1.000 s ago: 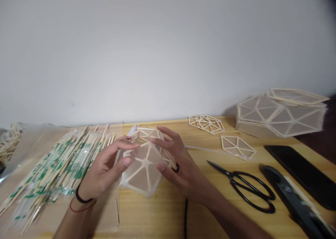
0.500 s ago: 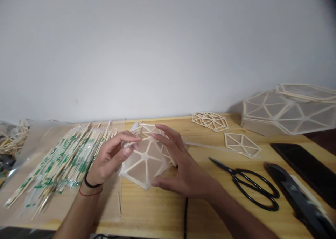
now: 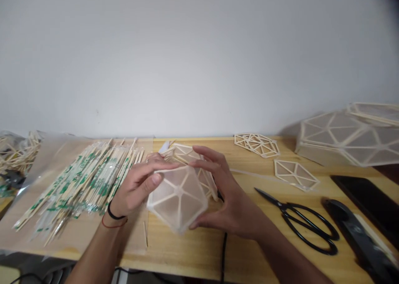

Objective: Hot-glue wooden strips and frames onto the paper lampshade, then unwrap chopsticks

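Note:
A covered wooden-stick panel [image 3: 178, 198], six-sided with spokes meeting at its middle, is held up between my two hands. My left hand [image 3: 139, 184] grips its upper left edge between thumb and fingers. On the other side, my right hand [image 3: 224, 196] has its fingertips at the top corner and its thumb at the lower right edge. Behind the held panel, partly hidden by it and my right hand, is another stick lattice piece [image 3: 188, 152] near the table's back.
Wrapped chopsticks [image 3: 93, 176] lie on a clear sheet at left. Stick frames [image 3: 257, 145] and a single panel [image 3: 296, 174] lie at the back right. Black scissors [image 3: 307, 223], a phone [image 3: 368, 201], a dark tool [image 3: 355, 238] and a large lattice form [image 3: 346, 138] are at right.
The view has shifted, so most table items appear farther right. The held panel has tilted to face the camera more fully. Both hands still hold it.

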The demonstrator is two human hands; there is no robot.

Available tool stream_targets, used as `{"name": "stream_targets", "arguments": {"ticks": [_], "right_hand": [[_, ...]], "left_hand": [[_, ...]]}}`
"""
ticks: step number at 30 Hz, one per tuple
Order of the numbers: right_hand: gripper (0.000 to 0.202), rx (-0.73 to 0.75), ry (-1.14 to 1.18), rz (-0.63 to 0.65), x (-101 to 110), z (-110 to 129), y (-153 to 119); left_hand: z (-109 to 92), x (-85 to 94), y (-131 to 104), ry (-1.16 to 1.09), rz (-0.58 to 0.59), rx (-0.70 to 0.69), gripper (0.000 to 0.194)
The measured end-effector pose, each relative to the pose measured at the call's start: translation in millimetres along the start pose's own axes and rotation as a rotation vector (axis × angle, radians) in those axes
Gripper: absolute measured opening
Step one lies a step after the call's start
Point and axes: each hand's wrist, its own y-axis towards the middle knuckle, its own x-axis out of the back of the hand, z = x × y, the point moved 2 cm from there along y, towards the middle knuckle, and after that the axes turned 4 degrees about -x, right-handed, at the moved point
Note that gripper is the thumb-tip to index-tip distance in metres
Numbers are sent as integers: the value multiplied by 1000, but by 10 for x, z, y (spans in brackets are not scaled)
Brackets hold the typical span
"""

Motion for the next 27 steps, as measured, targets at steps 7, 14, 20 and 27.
{"name": "stream_targets", "arguments": {"ticks": [7, 14, 20, 27], "right_hand": [[105, 41, -13, 104, 34, -8, 5], [106, 72, -36, 118, 50, -34, 24], [94, 102, -49, 85, 88, -29, 42], [95, 101, -81, 83, 134, -23, 33]], "left_hand": [[-61, -47, 43, 147, 2, -109, 33], [-78, -91, 87, 179, 7, -158, 32], [-83, -78, 78, 165, 31, -163, 35], [-100, -92, 85, 204, 24, -171, 34]]}}
